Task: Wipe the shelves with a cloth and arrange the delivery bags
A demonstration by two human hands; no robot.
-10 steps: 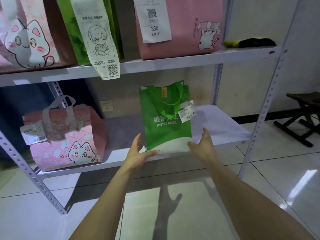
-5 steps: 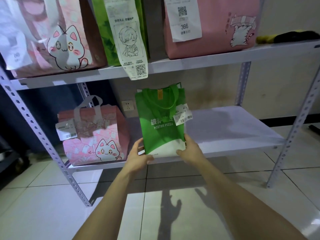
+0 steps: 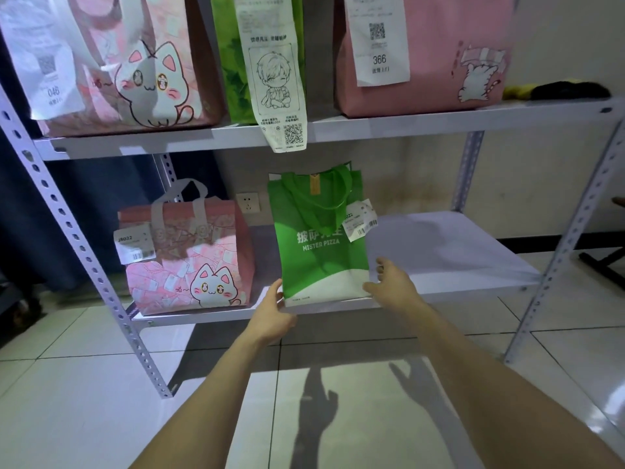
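Shelving rack, white perforated metal (image 3: 83, 248): stood on glossy pale floor tiles (image 3: 67, 401) against a wall, two shelves in view.

Upper shelf (image 3: 439, 118) carried, left to right: a large pink fabric bag with a white cat print (image 3: 135, 62); a leaf-green bag (image 3: 230, 72) fronted by a long white receipt strip (image 3: 274, 79) that hung past the shelf edge; a plain pink bag with a receipt numbered 366 (image 3: 436, 45); and, at the far right end, a dark and yellow cloth (image 3: 561, 89), lying apart from the bags.

Lower shelf (image 3: 456, 262) carried a smaller pink cat-print bag with grey handles (image 3: 189, 262) at the left. Just beside it stood a green non-woven delivery bag lettered MISTER PIZZA (image 3: 321, 238), upright at the front edge near the middle, with a white label (image 3: 360, 220) at its right side.

Left hand (image 3: 270, 316): fingers straight, laid against the MISTER PIZZA bag's lower left corner, not gripping.

Right hand (image 3: 392, 286): fingers spread and relaxed at the lower right corner; contact unclear.

White wall socket (image 3: 248, 203): showed between the two lower bags.
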